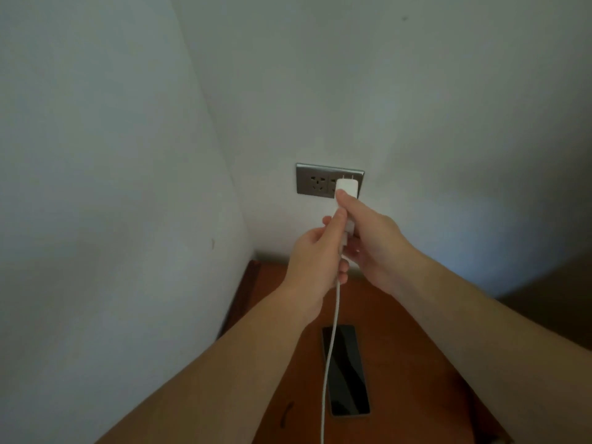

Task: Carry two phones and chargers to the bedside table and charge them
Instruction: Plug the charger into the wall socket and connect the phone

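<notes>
So the white charger [345, 189] is held right up at the wall socket [330, 181], prongs pointing at the right-hand outlet, and they look not fully seated yet, since a bit of metal is visible at the top. It's pinched by the right hand [368, 238], fingers closed around its body. The cable [331, 341] is gripped by the left hand [315, 267] just below the charger, at about 7 o'clock from it, closed tight on the plug end.

From there the cable drops toward 6 o'clock and is draped straight across a dark phone [346, 374] lying face up on the wooden bedside table [416, 363]. Whether the cable is actually plugged into that phone can't be told. Only one phone is seen here; the second phone and charger aren't in the shot.

What could go wrong, as a guess:
- The prongs could be pushed in crooked, since the charger is held at an angle from below, and get bent or just miss the slots.
- The cable plug could be yanked loose from the charger if too much pull is put on it by the left hand.
- The phone could be dragged or nudged along the table if the cable is tugged.
</notes>
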Motion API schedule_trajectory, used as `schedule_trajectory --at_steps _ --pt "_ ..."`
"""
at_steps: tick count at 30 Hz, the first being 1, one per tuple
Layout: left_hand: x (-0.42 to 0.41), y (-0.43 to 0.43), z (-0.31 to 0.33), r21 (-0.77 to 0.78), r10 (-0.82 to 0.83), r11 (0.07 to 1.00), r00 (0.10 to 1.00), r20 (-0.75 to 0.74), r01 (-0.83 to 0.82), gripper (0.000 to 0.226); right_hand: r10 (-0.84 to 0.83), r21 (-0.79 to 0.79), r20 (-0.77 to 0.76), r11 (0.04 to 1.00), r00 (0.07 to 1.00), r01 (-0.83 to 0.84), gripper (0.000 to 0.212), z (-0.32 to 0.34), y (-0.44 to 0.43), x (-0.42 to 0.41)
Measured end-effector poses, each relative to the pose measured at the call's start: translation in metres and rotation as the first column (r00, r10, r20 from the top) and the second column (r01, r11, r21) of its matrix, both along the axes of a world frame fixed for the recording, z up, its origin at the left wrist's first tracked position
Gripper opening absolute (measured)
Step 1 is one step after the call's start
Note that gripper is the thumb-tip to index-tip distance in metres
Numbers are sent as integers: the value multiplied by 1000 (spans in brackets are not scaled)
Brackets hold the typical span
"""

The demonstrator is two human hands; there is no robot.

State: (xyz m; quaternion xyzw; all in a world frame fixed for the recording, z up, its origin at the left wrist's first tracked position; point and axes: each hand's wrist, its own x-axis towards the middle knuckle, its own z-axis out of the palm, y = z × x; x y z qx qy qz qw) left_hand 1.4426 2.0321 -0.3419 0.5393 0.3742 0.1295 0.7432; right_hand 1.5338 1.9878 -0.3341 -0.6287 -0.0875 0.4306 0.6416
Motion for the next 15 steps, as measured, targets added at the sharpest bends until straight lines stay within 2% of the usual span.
schedule_trajectory --at_steps 3,7,12,15 --pt "-1 7 -8 -70 -77 995 997 -22 75 55 24 -31 14 999 1000 -23 39 -15 2 1" --pt "3 18 -29 -74 -65 995 998 19 66 44 56 -61 -60 996 997 -60 56 -34 9 0" --pt "12 31 -51 -151 -61 986 995 76 72 35 70 -74 -106 994 992 -78 52 -48 21 10" --pt "15 37 -63 -137 -147 978 987 65 155 46 13 -112 -120 993 993 -26 54 -58 27 15"
